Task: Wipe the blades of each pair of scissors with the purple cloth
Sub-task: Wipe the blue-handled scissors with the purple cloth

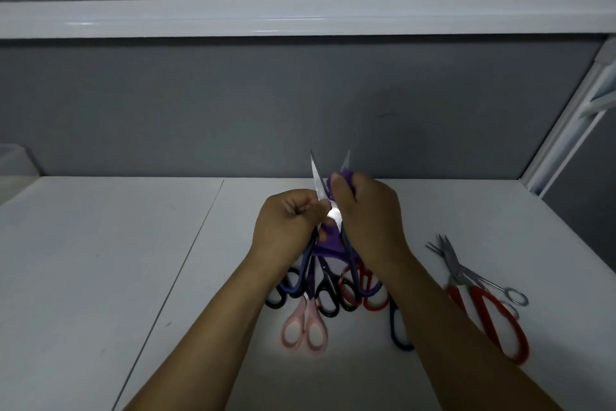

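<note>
I hold a pair of blue-handled scissors [320, 185] upright above the table, blades spread in a V with tips pointing up. My left hand [286, 227] grips them near the pivot and the left blade. My right hand [370, 220] presses the purple cloth [341, 177] around the right blade; more cloth hangs between my hands. Below my wrists lies a pile of scissors: a pink-handled pair [305, 327], black-handled pairs [328, 299] and a red-handled pair [371, 297], partly hidden by my arms.
To the right on the white table [100, 260] lie large red-handled scissors [493, 317] crossed with a small all-metal pair [483, 280]. Another dark-handled pair [398, 330] shows under my right forearm. A grey wall and a white shelf [300, 17] stand behind.
</note>
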